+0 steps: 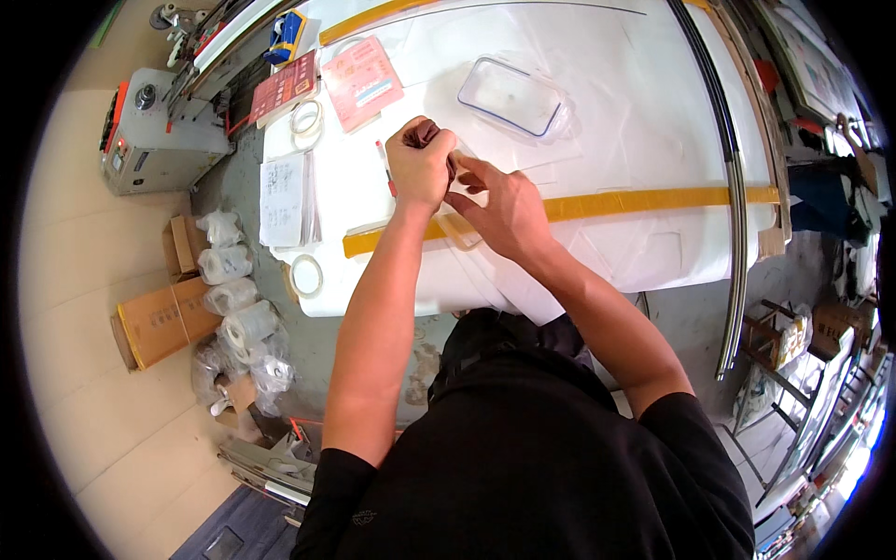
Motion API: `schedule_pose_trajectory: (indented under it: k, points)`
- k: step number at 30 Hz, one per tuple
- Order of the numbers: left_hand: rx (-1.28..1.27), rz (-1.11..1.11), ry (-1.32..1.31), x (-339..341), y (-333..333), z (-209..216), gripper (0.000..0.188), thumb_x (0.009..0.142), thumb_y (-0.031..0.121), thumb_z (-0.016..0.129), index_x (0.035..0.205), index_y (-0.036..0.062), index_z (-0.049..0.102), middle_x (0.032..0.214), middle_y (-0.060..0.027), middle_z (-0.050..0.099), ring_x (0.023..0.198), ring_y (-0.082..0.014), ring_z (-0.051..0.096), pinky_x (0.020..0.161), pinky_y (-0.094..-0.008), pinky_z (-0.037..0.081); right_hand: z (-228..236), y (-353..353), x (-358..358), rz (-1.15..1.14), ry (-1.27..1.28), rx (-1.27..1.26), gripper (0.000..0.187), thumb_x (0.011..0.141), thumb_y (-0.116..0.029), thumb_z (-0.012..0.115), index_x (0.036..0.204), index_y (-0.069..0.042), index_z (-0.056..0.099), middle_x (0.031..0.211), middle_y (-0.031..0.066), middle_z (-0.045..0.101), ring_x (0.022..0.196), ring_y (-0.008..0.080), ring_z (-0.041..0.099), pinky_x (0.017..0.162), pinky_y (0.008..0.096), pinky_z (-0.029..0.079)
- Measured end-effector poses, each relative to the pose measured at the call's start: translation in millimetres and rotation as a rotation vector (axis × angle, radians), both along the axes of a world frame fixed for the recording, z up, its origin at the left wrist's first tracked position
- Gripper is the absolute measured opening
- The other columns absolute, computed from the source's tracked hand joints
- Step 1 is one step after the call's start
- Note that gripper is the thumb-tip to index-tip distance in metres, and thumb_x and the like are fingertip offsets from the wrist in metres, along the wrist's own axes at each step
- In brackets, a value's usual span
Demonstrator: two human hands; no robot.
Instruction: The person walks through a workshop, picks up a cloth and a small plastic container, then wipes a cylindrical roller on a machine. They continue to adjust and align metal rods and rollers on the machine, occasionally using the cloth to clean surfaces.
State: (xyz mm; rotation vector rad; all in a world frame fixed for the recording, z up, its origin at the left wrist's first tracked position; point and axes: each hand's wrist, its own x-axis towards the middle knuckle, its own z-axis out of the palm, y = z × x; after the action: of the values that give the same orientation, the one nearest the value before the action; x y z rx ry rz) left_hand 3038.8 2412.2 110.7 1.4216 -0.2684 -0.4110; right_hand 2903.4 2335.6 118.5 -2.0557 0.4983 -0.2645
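My left hand (pixel 420 173) is closed in a fist around a dark reddish-brown bundle (pixel 426 133); its folds poke out at the top of the fist, and the rest is hidden in the palm. Close against it on the right, my right hand (pixel 509 207) has its fingers curled and thumb bent inward, and what lies between them is too small to make out. Both hands are over the near half of the white table (pixel 597 159). Below them, clear plastic sheets (pixel 523 287) hang over the table's front edge. A red pen (pixel 391 188) lies just left of my left hand.
A clear box with a blue rim (pixel 511 96) stands beyond my hands. Yellow tape (pixel 653 201) crosses the table, and long dark rails (pixel 733 168) run along its right side. Booklets (pixel 362 84), tape rolls (pixel 306 276), papers (pixel 287 201) and a blue tape dispenser (pixel 285 37) lie left.
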Motion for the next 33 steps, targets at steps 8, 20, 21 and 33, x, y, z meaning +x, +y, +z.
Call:
schedule_pose_trajectory:
  k: [8, 20, 21, 33]
  points:
    - [0.022, 0.045, 0.018, 4.6, 3.3, 0.4, 0.033, 0.084, -0.001, 0.065, 0.067, 0.0071, 0.038, 0.066, 0.0035, 0.042, 0.058, -0.005, 0.039, 0.049, -0.0281, 0.034, -23.0, 3.5, 22.2, -0.006, -0.108, 0.174, 0.048, 0.089, -0.015, 0.08, 0.135, -0.005, 0.068, 0.099, 0.0181, 0.081, 0.089, 0.0401, 0.077, 0.079, 0.0466, 0.06]
    - [-0.017, 0.03, -0.028, -2.5, -5.9, 6.2, 0.031, 0.083, -0.002, 0.065, 0.067, 0.0056, 0.04, 0.066, 0.0028, 0.044, 0.054, -0.0074, 0.039, 0.047, -0.0294, 0.036, -12.6, -8.8, 27.0, 0.048, -0.077, 0.087, 0.061, 0.087, -0.002, 0.071, 0.147, -0.003, 0.058, 0.087, 0.0165, 0.08, 0.08, 0.0386, 0.076, 0.075, 0.0469, 0.058]
    - [-0.02, 0.028, -0.006, -3.8, -5.3, 4.8, 0.031, 0.083, -0.002, 0.065, 0.067, 0.0057, 0.04, 0.066, 0.0028, 0.044, 0.054, -0.0075, 0.039, 0.046, -0.0295, 0.036, -12.9, -7.2, 26.8, 0.035, -0.079, 0.063, 0.061, 0.087, -0.002, 0.071, 0.147, -0.003, 0.057, 0.087, 0.0163, 0.08, 0.079, 0.0385, 0.076, 0.075, 0.0473, 0.058]
    - [0.139, 0.003, 0.023, -9.1, -0.1, 11.3, 0.028, 0.088, 0.014, 0.084, 0.083, 0.0091, 0.057, 0.08, 0.0008, 0.059, 0.07, -0.0082, 0.052, 0.063, -0.0287, 0.046, -13.9, -26.7, 18.7, 0.144, -0.041, -0.071, 0.052, 0.091, -0.011, 0.079, 0.138, -0.005, 0.059, 0.094, 0.0128, 0.083, 0.087, 0.0377, 0.078, 0.076, 0.0462, 0.06]
